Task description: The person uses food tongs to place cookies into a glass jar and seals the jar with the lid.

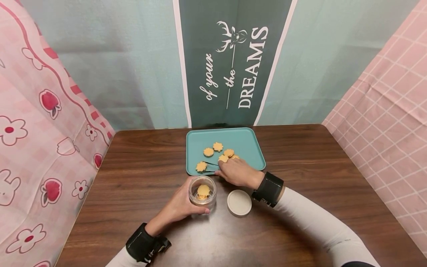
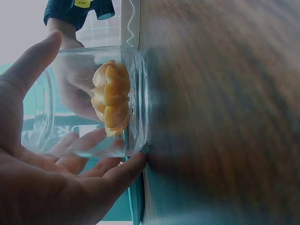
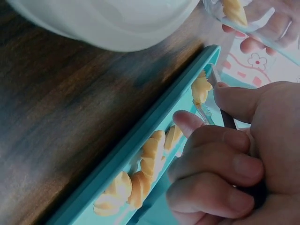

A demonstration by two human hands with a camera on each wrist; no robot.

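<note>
My left hand (image 1: pixel 185 203) grips a small clear glass jar (image 1: pixel 202 191) that stands on the wooden table, open at the top, with flower-shaped cookies (image 2: pixel 111 99) inside. My right hand (image 1: pixel 224 170) pinches thin metal tweezers (image 1: pixel 211 164) over the front of a teal tray (image 1: pixel 245 142). Their tips reach the front-left cookie (image 1: pixel 201 166); I cannot tell if they grip it. Several more cookies (image 1: pixel 218 147) lie on the tray. In the right wrist view the thumb and forefinger hold the tweezers (image 3: pixel 205 111) above the tray rim (image 3: pixel 140 136).
A white round lid (image 1: pixel 239 202) lies flat on the table (image 1: pixel 317 167) just right of the jar, beside my right wrist. Cloth backdrops hang behind and on both sides of the table.
</note>
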